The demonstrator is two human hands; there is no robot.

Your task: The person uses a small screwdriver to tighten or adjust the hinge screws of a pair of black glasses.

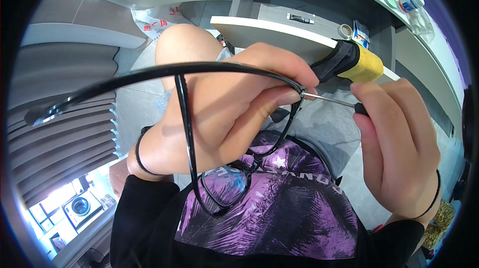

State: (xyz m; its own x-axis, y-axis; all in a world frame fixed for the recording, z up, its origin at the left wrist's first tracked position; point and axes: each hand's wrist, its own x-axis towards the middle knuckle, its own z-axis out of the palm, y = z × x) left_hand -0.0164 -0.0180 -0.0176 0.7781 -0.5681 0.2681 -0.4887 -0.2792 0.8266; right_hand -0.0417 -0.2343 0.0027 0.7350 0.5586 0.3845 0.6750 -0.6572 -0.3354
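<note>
Both hands are up close under my view and both are clamped on something; my left hand [224,113] grips the glasses [199,133] at the hinge corner, thumb and fingers pinched around the frame where the temple meets the front; my right hand [394,143] is closed around the dark handle of a small screwdriver [332,101], whose thin metal shaft runs level to the left and ends right at that hinge, just beside my left fingertips. One black temple sweeps out in a long arc to the left, so it is attached and spread open; the other hangs down past my left wrist, with the front and its lenses hanging below over the purple shirt [279,208]. As I judge it, the work is in the middle: the tip is seated at or on the hinge screw, though I cannot tell whether that screw is loose, tight or out, since the fingers hide it; nothing has come off the frame. Nothing carries the glasses; they hang in the air above my lap, below the front edge of the desk [259,31], where a black and yellow cloth [354,61] drapes over the edge.
</note>
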